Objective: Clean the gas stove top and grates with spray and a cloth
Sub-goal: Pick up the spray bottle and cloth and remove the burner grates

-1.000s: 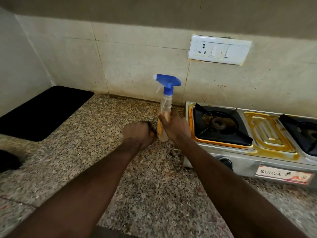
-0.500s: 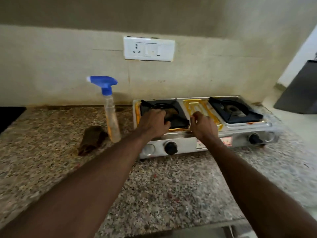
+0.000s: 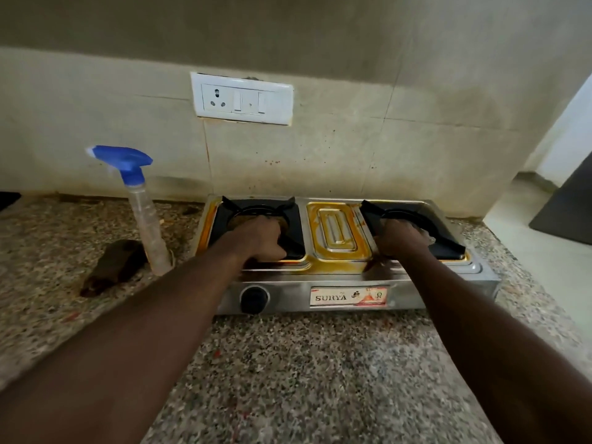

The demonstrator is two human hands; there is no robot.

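Counter (image 3: 288, 363): speckled granite; it carries everything here.
Gas stove (image 3: 288, 296): steel two-burner, set toward the counter's back edge, right of middle. Its top is stained yellow-orange, most heavily on the centre tray (image 3: 336, 232).
Left grate (image 3: 230, 216): black, seated over its burner.
Right grate (image 3: 448, 241): black, also seated.
Spray bottle (image 3: 147, 219): upright just left of the stove, held by no one.
Cloth (image 3: 112, 267): a dark bundle lying beside the bottle, toward the counter's left edge.
Left hand (image 3: 262, 238): fingers and thumb curled over the left grate's near corner.
Right hand (image 3: 397, 238): lies on the right grate's near-left part. Its fingers are hidden, so I cannot tell whether it grips.
Change: a second ago the hands were at the bottle and cloth. Both are now set down, and the hands have moved well apart, one to each grate.
Meaning: probably the grates are about to be lifted off to bare the stained top. No spraying or wiping shows yet.
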